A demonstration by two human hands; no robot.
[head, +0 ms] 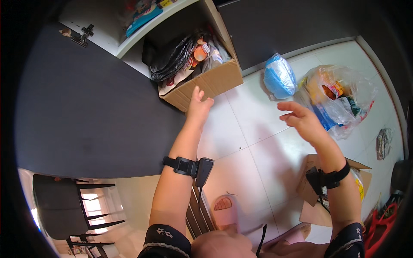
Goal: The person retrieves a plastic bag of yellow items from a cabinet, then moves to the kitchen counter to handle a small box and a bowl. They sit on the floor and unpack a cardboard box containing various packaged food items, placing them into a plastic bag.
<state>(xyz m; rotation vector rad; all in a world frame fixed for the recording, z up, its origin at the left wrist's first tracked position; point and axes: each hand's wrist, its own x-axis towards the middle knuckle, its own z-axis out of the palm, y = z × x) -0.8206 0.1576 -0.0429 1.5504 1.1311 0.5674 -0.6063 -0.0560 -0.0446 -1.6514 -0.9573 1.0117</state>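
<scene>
My left hand (200, 104) is empty, its fingers apart, just in front of the cardboard box (206, 82) at the cabinet opening. In that box lie folded black plastic bags (172, 59), an orange packet (200, 53) and clear plastic wrapping. To the right, my right hand (298, 117) hovers over the tiled floor with fingers spread and nothing held. Near it are a blue package in clear plastic (280, 77) and a clear plastic bag (342, 100) holding colourful packets. Both of my wrists wear black straps with small devices.
A large dark cabinet door (96, 109) stands at the left. On the shelf (151, 22) above the box lie packets. An opened cardboard box (314, 213) sits under my right forearm. A clear wrapped bundle (384, 143) and a red object (382, 225) are at the right.
</scene>
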